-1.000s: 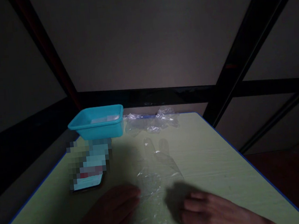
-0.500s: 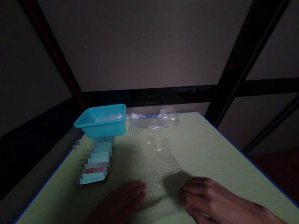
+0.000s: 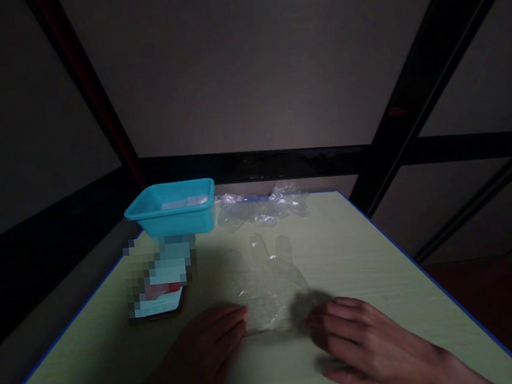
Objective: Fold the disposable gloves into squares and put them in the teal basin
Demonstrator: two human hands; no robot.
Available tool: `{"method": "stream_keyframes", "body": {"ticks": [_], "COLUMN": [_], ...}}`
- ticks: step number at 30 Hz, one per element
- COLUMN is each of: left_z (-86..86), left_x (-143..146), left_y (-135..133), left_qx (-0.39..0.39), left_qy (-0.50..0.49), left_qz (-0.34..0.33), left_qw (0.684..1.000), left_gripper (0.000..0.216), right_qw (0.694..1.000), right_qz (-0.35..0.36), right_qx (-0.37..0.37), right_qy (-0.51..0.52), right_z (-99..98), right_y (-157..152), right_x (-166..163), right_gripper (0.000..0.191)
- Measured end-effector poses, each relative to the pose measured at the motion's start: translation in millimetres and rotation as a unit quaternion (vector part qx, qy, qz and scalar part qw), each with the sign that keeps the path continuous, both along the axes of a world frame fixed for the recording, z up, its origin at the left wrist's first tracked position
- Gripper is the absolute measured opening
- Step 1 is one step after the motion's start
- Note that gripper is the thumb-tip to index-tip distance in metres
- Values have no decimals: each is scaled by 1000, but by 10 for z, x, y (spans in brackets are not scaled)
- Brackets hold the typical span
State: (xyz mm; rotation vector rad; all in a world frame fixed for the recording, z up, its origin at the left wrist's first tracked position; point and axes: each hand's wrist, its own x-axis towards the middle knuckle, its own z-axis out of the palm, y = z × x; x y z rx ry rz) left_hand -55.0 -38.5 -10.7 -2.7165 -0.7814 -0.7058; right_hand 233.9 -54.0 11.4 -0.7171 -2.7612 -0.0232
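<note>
Apparently to keep it even, the left hand [image 3: 207, 347] and right hand [image 3: 365, 344] flank the near edge of the glove [image 3: 266, 299], spread mid-worktop [image 3: 366, 260]. Whether the curved fingers grip it cannot be told. Phone [image 3: 167, 276] and tub [image 3: 177, 225] sit leftward, crumpled plastic [image 3: 287, 200] beyond, none overlapping the glove.

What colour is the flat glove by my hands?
The glove is clear and colourless, in the head view.

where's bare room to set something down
Widest: the tabletop right of the clear glove, beyond the right hand. Narrower, in shadow: between the glove and the phone. Crowded: the left, with phone and turquoise basket; the far edge, with crumpled plastic.
</note>
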Motion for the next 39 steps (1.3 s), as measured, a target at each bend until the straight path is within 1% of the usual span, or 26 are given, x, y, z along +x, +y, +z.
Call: {"method": "stream_keyframes", "body": {"ticks": [3, 5, 10, 14, 18, 22, 25, 28, 33, 35, 39], "left_z": [20, 46, 135, 142, 137, 182, 203, 187, 167, 180, 202], "left_x": [-8, 0, 18, 1, 2, 15, 13, 8, 10, 3, -27], "left_y": [6, 16, 54, 78, 86, 89, 95, 99, 107, 118, 141], "left_qx": [-11, -21, -43, -78, -74, -67, -78, -93, -104, -111, -123], "left_qy": [6, 6, 19, 56, 66, 61, 69, 69, 83, 93, 103], "left_qz": [-4, -4, -14, -15, -10, -13, -21, -20, -5, -6, -17], "left_qw": [1000, 1000, 999, 995, 995, 996, 994, 993, 991, 989, 987], "left_gripper": [30, 30, 31, 34, 31, 31, 31, 31, 34, 34, 35], "right_qw": [1000, 1000, 995, 986, 985, 985, 985, 982, 962, 956, 953], "right_qz": [-6, -11, -3, 8, 51, 87, 101, 101, 61, 56, 70], "right_qx": [-4, -19, -96, -157, -161, -146, -136, -156, -247, -267, -281], "right_qy": [-6, 1, 34, 57, 38, 18, 7, 31, 99, 104, 92], "right_z": [-22, -12, 45, 79, 66, 48, 46, 37, 13, 19, 61], "right_y": [46, 85, 213, 312, 371, 393, 400, 405, 418, 430, 468], "right_x": [106, 149, 145, 111, 74, 8, -42, -74, -75, -73, -92], "right_gripper": [27, 27, 26, 24, 30, 29, 30, 29, 18, 15, 18]}}
